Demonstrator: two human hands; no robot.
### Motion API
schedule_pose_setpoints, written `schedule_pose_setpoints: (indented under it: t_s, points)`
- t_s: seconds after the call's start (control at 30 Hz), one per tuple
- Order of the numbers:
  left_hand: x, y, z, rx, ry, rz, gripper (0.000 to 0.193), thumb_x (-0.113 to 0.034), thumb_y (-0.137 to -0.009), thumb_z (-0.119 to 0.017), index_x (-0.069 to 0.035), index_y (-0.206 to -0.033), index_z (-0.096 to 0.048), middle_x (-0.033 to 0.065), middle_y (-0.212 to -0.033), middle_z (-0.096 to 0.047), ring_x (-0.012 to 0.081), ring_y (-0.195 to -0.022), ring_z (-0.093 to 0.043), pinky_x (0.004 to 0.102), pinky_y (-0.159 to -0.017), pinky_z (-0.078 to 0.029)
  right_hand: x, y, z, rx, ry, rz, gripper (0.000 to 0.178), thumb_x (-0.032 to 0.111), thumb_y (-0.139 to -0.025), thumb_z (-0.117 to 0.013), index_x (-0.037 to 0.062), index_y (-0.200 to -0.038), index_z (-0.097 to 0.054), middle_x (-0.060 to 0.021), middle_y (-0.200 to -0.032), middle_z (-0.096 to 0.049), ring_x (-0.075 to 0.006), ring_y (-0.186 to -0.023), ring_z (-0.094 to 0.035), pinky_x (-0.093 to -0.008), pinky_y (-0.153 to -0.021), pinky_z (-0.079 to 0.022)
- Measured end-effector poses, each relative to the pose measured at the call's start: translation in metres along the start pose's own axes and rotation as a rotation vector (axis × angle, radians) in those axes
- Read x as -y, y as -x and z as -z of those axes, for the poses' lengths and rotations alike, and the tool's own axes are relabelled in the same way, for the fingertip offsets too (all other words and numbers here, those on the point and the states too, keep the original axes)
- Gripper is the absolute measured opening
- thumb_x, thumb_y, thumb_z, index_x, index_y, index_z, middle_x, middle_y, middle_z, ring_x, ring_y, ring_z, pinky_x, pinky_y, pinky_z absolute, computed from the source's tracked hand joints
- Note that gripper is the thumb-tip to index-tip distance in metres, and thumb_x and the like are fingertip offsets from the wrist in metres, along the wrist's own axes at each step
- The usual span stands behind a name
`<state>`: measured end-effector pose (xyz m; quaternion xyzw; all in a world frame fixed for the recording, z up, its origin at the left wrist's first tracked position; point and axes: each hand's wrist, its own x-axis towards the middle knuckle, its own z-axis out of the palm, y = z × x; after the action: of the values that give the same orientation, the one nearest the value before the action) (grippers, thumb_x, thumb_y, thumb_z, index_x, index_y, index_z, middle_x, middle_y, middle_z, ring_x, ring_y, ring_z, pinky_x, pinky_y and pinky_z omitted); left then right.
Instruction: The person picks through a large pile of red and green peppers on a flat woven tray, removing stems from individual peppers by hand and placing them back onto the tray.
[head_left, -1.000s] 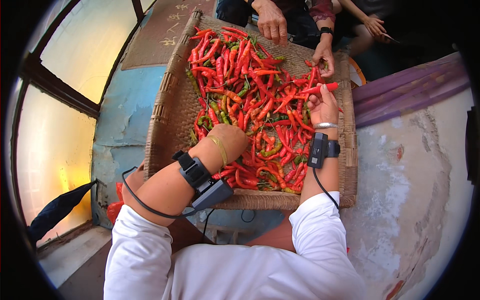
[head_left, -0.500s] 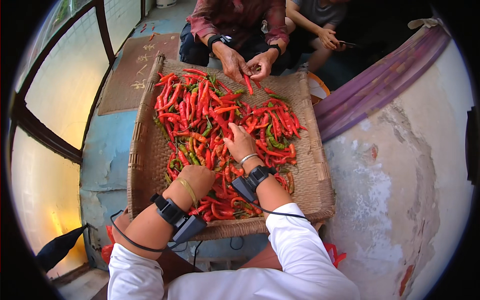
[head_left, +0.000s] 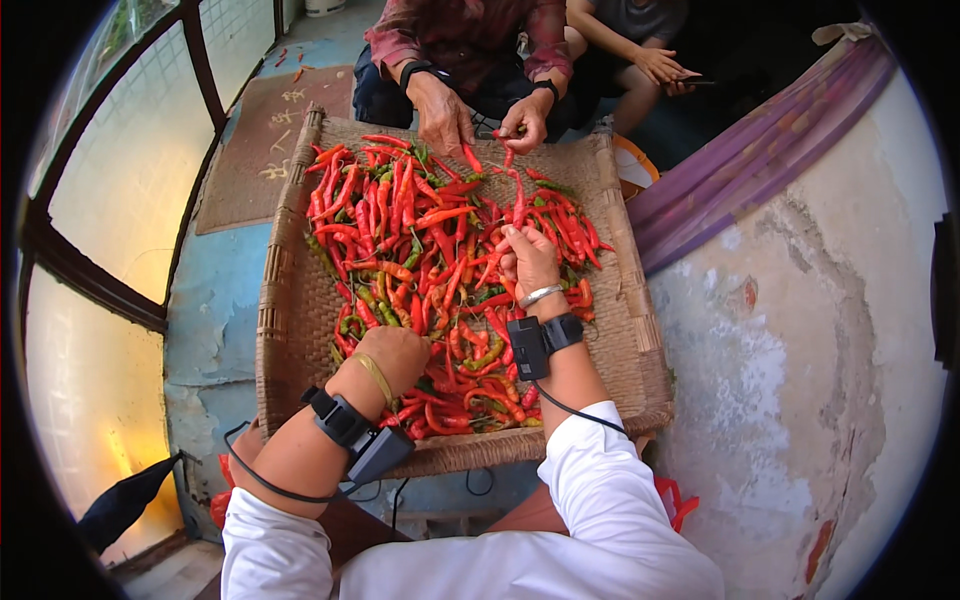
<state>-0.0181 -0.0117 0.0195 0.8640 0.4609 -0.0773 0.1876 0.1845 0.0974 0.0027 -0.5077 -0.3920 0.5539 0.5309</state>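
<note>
A heap of red chili peppers (head_left: pixel 400 200), with a few green ones, lies in a wide woven basket (head_left: pixel 285 370). My right hand (head_left: pixel 532 262) is closed over the right part of the heap, its fingertips pinching a long red chili pepper (head_left: pixel 518 197) that points away from me. At the near left of the heap, my left hand (head_left: pixel 393 360) is curled with its back upward. Its fingers are turned under, so what it holds is hidden. Both wrists carry black strapped devices.
Across the basket sits a person whose hands (head_left: pixel 443 112) hold red peppers over the far rim. Another person's hands (head_left: pixel 665 70) are farther back. A purple curtain (head_left: pixel 750 165) and worn wall stand right, framed panes (head_left: pixel 120 170) left. An orange-rimmed bucket (head_left: pixel 637 165) is behind the basket.
My right hand has moved right and away from me, and a red pepper now shows at its fingertips. My left hand stays put. The facing person's hands have moved apart.
</note>
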Motion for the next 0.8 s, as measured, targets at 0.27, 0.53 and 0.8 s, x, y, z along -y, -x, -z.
schedule_pose_setpoints:
  t_s: [0.27,0.53,0.8]
  points:
    - [-0.004,0.002,0.005,-0.025,0.011,-0.002,0.015,-0.014,-0.078,-0.049,-0.006,-0.084,-0.06,0.0108,-0.078,-0.062,0.0268,-0.078,-0.061,0.0371,-0.064,-0.049,-0.014,-0.021,0.032,-0.119,-0.566,0.059,0.042,0.023,-0.084,-0.055,-0.0005,-0.116,-0.043,-0.0097,-0.091,-0.058,-0.0145,-0.069,-0.061,-0.0246,-0.049,-0.049]
    - [-0.001,-0.001,-0.001,-0.012,0.015,0.004,0.022,-0.021,-0.074,-0.058,-0.006,-0.09,-0.058,0.0122,-0.072,-0.06,0.0288,-0.072,-0.06,0.0397,-0.062,-0.048,-0.042,0.019,-0.034,0.257,1.36,0.506,0.029,0.025,-0.072,-0.065,0.0053,-0.092,-0.058,-0.0115,-0.099,-0.051,-0.0294,-0.093,-0.048,-0.0388,-0.079,-0.044]
    - [0.0,-0.002,-0.002,-0.032,0.003,-0.014,0.021,-0.02,-0.073,-0.058,-0.006,-0.089,-0.058,0.0125,-0.071,-0.06,0.0285,-0.071,-0.06,0.0396,-0.061,-0.048,-0.025,0.024,-0.041,0.37,1.568,0.235,0.025,0.025,-0.072,-0.064,0.0052,-0.087,-0.057,-0.0132,-0.1,-0.048,-0.031,-0.088,-0.054,-0.0409,-0.076,-0.045]
